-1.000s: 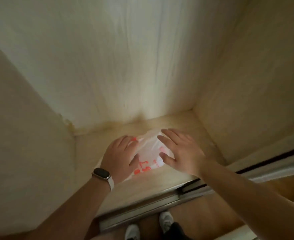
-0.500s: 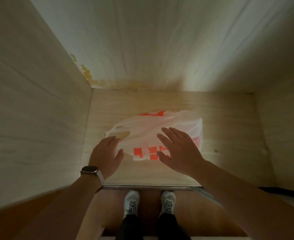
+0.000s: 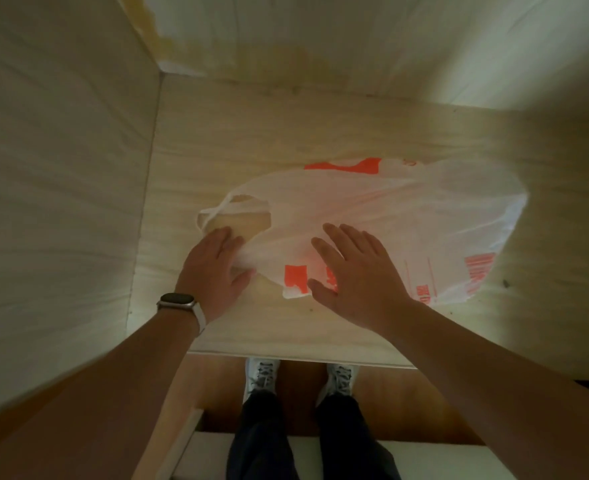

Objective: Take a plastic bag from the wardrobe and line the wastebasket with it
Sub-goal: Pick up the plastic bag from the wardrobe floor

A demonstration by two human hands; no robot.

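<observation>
A white plastic bag (image 3: 400, 216) with orange print lies flat on the wardrobe shelf (image 3: 320, 133), its handle loops pointing left. My left hand (image 3: 216, 268), a watch on its wrist, lies with straight fingers on the bag's near left edge beside the lower handle. My right hand (image 3: 355, 275) is spread flat over the bag's near middle, fingers straight. Whether the right palm touches the plastic is unclear. No wastebasket is in view.
The wardrobe's left wall (image 3: 61, 202) stands close beside my left hand, and the back wall (image 3: 320, 39) rises behind the bag. The shelf's front edge (image 3: 303, 355) runs below my wrists. My shoes (image 3: 261, 375) stand on a wooden floor beneath it.
The view has tipped down and closer, so the whole bag shows. My left hand has slid up onto the bag's left edge; my right hand stays spread over it.
</observation>
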